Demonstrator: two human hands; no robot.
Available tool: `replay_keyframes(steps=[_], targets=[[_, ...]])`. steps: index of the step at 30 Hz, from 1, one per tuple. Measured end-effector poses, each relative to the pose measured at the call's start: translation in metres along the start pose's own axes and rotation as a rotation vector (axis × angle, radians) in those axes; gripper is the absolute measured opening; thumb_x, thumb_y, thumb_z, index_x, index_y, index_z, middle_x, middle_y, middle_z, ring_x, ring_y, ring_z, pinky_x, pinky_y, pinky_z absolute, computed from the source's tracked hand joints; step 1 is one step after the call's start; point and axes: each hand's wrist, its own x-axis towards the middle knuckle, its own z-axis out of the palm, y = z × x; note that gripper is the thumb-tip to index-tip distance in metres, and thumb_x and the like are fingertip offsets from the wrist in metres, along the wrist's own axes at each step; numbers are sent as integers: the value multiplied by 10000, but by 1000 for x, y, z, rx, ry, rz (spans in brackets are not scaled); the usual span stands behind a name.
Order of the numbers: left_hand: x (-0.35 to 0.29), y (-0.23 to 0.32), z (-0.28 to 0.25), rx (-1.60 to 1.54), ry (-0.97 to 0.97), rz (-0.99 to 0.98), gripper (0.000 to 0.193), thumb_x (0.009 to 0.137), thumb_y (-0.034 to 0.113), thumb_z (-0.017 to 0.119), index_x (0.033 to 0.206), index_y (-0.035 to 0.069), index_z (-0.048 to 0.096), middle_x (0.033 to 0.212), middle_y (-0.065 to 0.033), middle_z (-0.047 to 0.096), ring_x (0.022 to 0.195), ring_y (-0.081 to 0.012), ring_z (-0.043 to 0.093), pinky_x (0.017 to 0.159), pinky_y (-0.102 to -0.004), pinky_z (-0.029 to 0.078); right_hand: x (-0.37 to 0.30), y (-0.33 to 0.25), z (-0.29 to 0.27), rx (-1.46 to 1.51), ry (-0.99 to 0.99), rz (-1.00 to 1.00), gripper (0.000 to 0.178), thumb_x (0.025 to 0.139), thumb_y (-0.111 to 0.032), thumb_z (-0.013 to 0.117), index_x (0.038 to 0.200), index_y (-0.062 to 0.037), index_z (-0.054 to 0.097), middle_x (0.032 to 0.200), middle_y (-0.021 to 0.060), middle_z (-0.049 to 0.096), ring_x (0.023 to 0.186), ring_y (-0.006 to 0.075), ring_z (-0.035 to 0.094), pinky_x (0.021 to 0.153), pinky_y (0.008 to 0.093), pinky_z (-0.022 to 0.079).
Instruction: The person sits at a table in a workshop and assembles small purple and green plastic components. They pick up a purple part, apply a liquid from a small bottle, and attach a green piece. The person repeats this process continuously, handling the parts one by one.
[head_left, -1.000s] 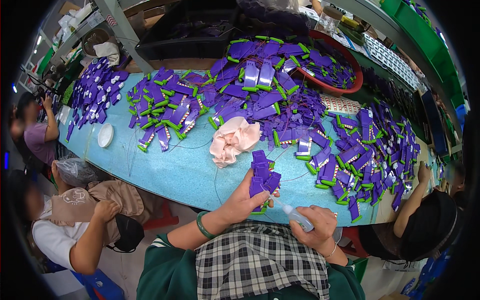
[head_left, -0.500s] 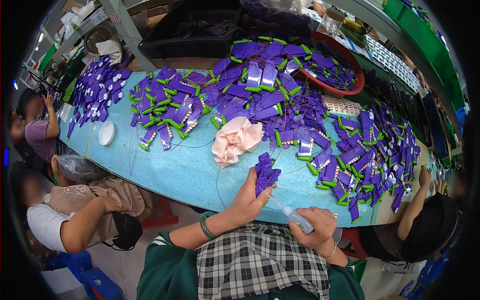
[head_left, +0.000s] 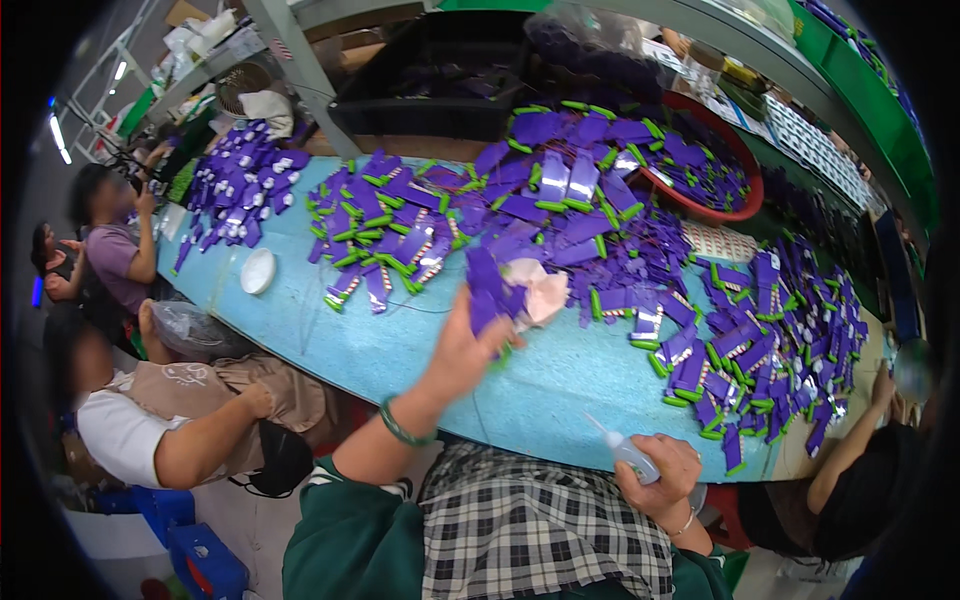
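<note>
My left hand (head_left: 462, 350), a green bangle on its wrist, is raised over the blue tabletop with its fingers closed round a purple plastic part (head_left: 488, 290). That part is smeared by motion and covers some of a crumpled pale pink cloth (head_left: 545, 296). By the table's near edge my right hand (head_left: 668, 475) grips a small translucent squeeze bottle (head_left: 636, 460), whose thin nozzle points up and left, away from the part. Beyond my hands lies a big heap of purple parts with green ends (head_left: 575, 215), thin wires trailing among them.
A white bowl (head_left: 258, 271) stands on the left, near purple parts with white pieces (head_left: 235, 185). More purple-and-green parts (head_left: 750, 350) cover the right side. Behind are a black bin (head_left: 430, 115) and a red basin (head_left: 752, 190). People sit on both sides.
My left hand has moved up and left with the purple part, away from the bottle's nozzle. My right hand still holds the bottle, slightly lower and further right. The whole view has shifted.
</note>
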Motion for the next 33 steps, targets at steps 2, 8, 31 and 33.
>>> replay_keyframes(steps=[2,8,31,33], targets=[[44,1,-51,85,120,138,410,885,61,577,1248,-8,400,1040,-82,596,806,-164,636,739,-313,526,1,5,2,18,49,-42,377,616,-97,782,952,-27,626,612,65,581,435,182,525,408,283,385],[161,3,-240,785,399,189,344,872,30,595,1198,-16,495,995,-80,618,823,-156,614,662,-290,543,-2,10,7,76,75,-38,364,627,-93,781,950,-28,625,603,59,561,439,180,524,408,281,379],[91,-20,147,1456,-459,652,373,688,151,759,976,34,554,869,-132,581,838,-315,591,712,-401,496,-30,23,-27,108,272,-22,423,646,-87,803,1024,-23,623,581,30,564,427,140,507,382,260,356],[95,-29,147,1510,-381,631,414,684,157,769,1004,18,546,902,-154,574,874,-328,584,743,-410,489,-38,26,-34,76,278,-2,435,648,-86,802,1037,-25,617,575,29,554,426,142,509,383,263,357]])
